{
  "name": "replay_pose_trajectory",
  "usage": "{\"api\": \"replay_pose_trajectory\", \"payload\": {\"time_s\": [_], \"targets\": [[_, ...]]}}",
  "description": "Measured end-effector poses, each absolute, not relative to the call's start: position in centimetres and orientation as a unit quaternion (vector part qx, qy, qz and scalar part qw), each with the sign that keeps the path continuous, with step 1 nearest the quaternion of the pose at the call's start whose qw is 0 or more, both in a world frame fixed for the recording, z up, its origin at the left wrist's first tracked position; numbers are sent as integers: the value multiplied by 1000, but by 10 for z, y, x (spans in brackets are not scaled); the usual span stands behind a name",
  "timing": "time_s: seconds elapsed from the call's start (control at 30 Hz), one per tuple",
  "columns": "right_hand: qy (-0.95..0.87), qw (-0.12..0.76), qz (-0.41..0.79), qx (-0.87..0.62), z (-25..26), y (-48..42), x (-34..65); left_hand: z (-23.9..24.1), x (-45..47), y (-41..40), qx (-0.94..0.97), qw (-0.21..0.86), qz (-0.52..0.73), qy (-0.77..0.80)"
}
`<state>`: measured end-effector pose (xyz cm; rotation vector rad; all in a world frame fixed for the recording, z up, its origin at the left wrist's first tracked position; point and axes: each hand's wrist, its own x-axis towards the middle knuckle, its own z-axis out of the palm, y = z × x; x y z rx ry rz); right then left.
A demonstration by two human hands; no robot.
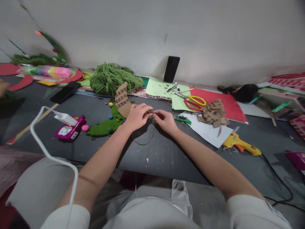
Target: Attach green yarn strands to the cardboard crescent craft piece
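Left hand (137,116) pinches cardboard bit (150,111), right hand (165,121) pinches green string (144,142) against it; string mostly loose, looks early.

Left hand (137,116) and right hand (166,121) meet mid-tabletop (164,156), cord (143,143) looping before them. Felt piece (103,127) to their left, cardboard piece (121,100) on its far end. Yarn heap (111,78) behind, by wall; phone (171,69) leaning on wall to its right. Scissors (194,102) and cardboard scraps (214,115) right; glue gun (239,144) nearer.
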<state>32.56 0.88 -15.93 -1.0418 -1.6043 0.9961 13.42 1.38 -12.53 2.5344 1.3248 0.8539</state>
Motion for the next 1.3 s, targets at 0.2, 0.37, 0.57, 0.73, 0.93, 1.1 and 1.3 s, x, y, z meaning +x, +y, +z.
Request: {"api": "replay_pose_trajectory", "payload": {"time_s": [0.2, 0.37, 0.57, 0.73, 0.93, 1.1, 1.3], "targets": [[-715, 464, 273, -446, -162, 7, 325, -128, 135, 18, 849, 67, 286, 439], [-750, 438, 222, -442, -159, 4, 326, -129, 136, 19, 850, 74, 272, 446], [-785, 421, 155, -428, -159, 4, 333, -127, 138, 16, 849, 84, 264, 450], [-796, 438, 160, -386, -158, 5, 336, -123, 140, 14, 847, 99, 257, 455], [-784, 470, 196, -355, -158, 8, 334, -122, 138, 16, 857, 100, 242, 444], [-739, 496, 253, -380, -156, 8, 334, -122, 137, 20, 864, 113, 244, 426], [-659, 494, 385, -416, -156, 12, 330, -120, 139, 21, 861, 133, 256, 419]]}}
